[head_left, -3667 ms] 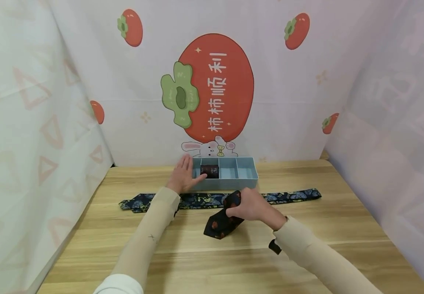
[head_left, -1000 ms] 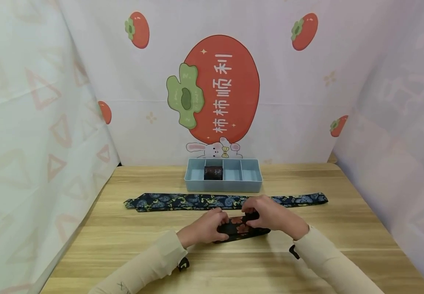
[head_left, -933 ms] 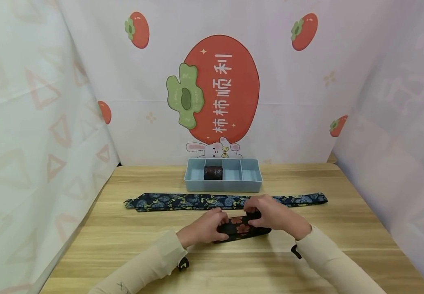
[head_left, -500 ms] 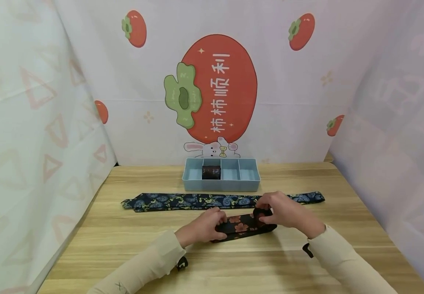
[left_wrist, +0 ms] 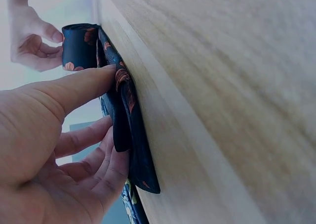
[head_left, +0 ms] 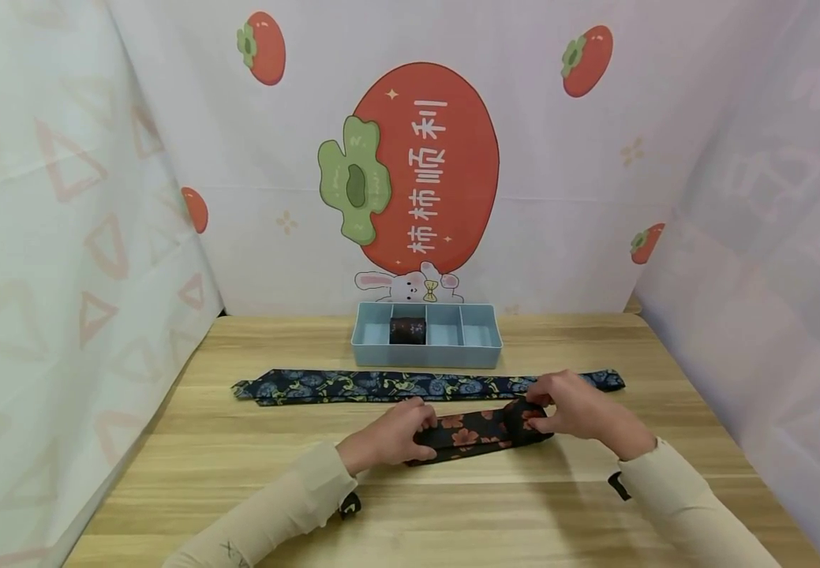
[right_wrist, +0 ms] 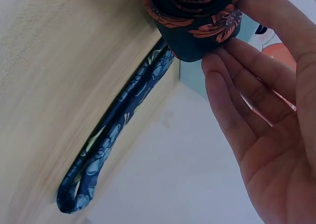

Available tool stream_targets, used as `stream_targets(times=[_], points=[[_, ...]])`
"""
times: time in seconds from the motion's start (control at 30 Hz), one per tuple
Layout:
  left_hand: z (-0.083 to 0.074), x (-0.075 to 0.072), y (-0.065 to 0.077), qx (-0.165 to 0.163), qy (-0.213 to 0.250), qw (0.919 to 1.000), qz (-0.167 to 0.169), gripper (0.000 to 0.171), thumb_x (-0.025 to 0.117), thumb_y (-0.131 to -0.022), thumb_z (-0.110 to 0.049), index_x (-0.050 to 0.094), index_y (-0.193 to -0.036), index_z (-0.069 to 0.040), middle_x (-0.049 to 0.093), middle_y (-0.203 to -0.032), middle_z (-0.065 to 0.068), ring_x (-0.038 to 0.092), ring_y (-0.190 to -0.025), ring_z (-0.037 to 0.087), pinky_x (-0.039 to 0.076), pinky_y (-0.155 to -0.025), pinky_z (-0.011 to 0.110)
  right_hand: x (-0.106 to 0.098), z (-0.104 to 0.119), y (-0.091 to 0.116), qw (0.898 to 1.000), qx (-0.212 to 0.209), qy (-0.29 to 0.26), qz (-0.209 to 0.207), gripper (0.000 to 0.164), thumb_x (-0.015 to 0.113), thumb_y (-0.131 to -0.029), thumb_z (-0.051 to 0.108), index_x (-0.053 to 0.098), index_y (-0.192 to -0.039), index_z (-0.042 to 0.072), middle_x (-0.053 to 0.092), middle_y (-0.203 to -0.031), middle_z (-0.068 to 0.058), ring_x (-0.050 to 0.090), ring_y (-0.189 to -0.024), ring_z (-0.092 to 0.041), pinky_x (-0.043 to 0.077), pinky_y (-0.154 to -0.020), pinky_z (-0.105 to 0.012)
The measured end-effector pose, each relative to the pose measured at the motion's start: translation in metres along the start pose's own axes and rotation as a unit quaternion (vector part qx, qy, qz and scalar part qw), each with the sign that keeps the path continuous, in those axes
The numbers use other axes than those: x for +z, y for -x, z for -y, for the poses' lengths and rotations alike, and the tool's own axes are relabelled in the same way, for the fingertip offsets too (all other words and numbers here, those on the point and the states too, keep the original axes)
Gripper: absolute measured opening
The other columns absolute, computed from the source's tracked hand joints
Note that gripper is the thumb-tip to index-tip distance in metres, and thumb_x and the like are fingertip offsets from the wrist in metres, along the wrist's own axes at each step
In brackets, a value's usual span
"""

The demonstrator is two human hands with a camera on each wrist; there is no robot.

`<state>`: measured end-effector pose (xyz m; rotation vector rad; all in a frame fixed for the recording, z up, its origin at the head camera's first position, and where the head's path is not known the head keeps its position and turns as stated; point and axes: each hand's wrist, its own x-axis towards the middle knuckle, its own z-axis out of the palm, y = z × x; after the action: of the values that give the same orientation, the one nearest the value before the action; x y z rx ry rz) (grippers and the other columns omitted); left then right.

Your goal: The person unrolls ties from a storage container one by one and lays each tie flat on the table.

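A dark necktie with orange flowers (head_left: pixel 465 435) lies partly rolled near the middle of the table. My right hand (head_left: pixel 585 409) holds the roll (head_left: pixel 520 420) at its right end between thumb and fingers; the coil's spiral edge shows in the right wrist view. At the left, my left hand (head_left: pixel 390 435) pinches the flat part across its width, as the thumb (left_wrist: pixel 91 85) shows in the left wrist view. The flat stretch runs between both hands. Just behind lies a second necktie, navy with blue and yellow patterning (head_left: pixel 374 385), stretched out lengthwise and partly covered by my right hand.
A light blue box (head_left: pixel 427 356) with several compartments stands at the back of the wooden table (head_left: pixel 452 521). Its second compartment from the left holds a dark rolled necktie (head_left: pixel 407 331). Printed cloth (head_left: pixel 552 260) hangs behind and at both sides.
My left hand came from the box to the flowered necktie. My right hand, earlier gripping it bunched up, has slid right with the roll over the last second, and more flat tie shows between my hands.
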<state>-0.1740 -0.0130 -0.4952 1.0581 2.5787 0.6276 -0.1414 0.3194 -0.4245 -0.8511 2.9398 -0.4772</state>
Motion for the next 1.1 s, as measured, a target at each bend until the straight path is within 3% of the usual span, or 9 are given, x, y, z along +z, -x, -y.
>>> stream_targets(times=[0.27,0.5,0.83,1.1], points=[[0.005,-0.002,0.006,-0.007,0.006,1.0,0.002,0.036,0.085,-0.091,-0.031,0.069,-0.118,-0.013,0.062,-0.109,-0.001,0.062,-0.098,0.009,0.057,-0.089,0.029,-0.004,0.014,-0.01,1.0,-0.014,-0.011,0.017,0.009,0.085,-0.089,0.016,0.079,-0.095,0.015,0.074,-0.092,0.003,0.07,-0.082,-0.01,0.057,-0.068,-0.028],[0.018,-0.009,0.017,-0.004,0.01,0.9999,0.002,0.038,0.086,-0.091,-0.03,0.07,-0.119,-0.011,0.062,-0.109,0.0,0.06,-0.096,0.01,0.056,-0.089,0.031,0.0,0.036,-0.026,0.999,-0.011,-0.023,0.04,0.024,0.086,-0.089,0.017,0.081,-0.111,0.008,0.078,-0.105,-0.006,0.074,-0.088,-0.015,0.062,-0.073,-0.031],[0.036,-0.018,0.037,-0.008,0.007,0.9999,0.004,0.038,0.086,-0.091,-0.029,0.069,-0.119,-0.01,0.063,-0.108,0.0,0.06,-0.096,0.011,0.056,-0.088,0.033,0.016,0.061,-0.048,0.997,-0.063,-0.015,0.049,0.019,0.086,-0.089,0.017,0.081,-0.105,0.008,0.075,-0.095,-0.004,0.068,-0.078,-0.01,0.057,-0.067,-0.025],[0.04,-0.022,0.046,-0.01,0.013,0.9999,0.004,0.038,0.086,-0.091,-0.028,0.069,-0.119,-0.008,0.063,-0.108,0.0,0.059,-0.094,0.011,0.056,-0.088,0.033,0.028,0.064,-0.058,0.996,-0.077,-0.002,0.053,0.018,0.089,-0.085,0.018,0.081,-0.099,0.01,0.076,-0.095,-0.002,0.068,-0.08,-0.01,0.059,-0.069,-0.025]])
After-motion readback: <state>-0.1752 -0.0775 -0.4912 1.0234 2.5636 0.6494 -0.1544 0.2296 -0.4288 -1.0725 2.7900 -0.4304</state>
